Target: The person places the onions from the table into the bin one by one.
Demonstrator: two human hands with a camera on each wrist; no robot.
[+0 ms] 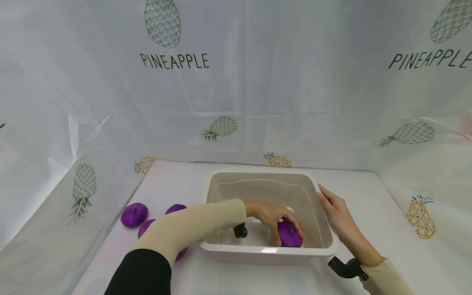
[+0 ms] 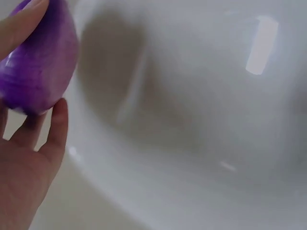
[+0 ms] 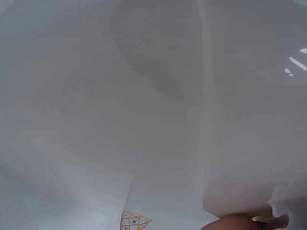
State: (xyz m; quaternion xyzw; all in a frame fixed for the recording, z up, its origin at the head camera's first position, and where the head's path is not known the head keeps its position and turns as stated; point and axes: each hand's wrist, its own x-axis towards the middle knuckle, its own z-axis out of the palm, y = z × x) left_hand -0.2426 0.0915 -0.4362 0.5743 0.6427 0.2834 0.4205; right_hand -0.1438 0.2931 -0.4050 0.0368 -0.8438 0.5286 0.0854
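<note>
left hand (image 1: pixel 274 217) has thumb and fingers curled round a purple onion (image 1: pixel 290 234), down inside the cream plastic tub (image 1: pixel 239 248), by the front wall and right of centre; can't tell if the onion touches the floor; right hand (image 1: pixel 337 213) is up against the right rim, can't tell if those fingers actually grip it or just rest; imo have the right hand brace the tub, hold the onion snug but not hard since it looks smooth and round, only let go down low or it'll probably roll, and mind the left wrist camera (image 1: pixel 240 230) near the front rim; more purple onions (image 1: pixel 134 215) sit left of the tub, some partly behind the left sleeve (image 1: pixel 206 216); the table (image 1: pixel 354 182) has a whitish top; behind and beside it there's a creased white sheet (image 1: pixel 295 94) printed with pineapples (image 1: pixel 162 24)
</note>
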